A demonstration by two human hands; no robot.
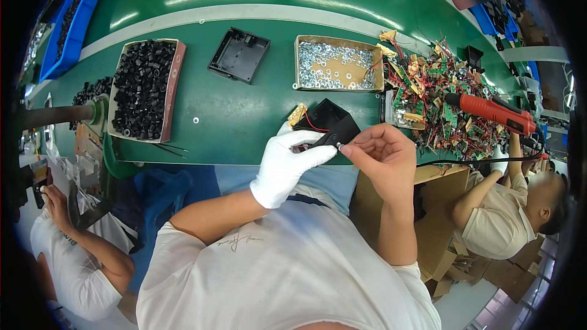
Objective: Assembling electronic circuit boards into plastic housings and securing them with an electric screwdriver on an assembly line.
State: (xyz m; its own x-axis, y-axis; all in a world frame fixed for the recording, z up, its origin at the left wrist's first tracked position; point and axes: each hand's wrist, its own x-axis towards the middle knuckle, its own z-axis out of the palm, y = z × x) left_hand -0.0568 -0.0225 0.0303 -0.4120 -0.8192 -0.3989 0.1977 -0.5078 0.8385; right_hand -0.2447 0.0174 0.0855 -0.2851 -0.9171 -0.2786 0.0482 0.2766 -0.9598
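Observation:
My left hand, in a white glove, is closed on a black plastic housing at the front edge of the green table. A red wire and a small yellowish part stick out of the housing beside the gloved fingers. My bare right hand pinches a small shiny metal piece between thumb and forefinger, up against the housing's near side. Its exact shape is too small to make out. Beyond my hands, a shallow cardboard box holds many metal washers or nuts. Another black open case lies farther left.
A carton of black plastic parts stands left. Heaped at right are wired circuit boards, with a red electric screwdriver over them. A blue bin sits far left. Co-workers sit on both sides. A loose washer lies on the table.

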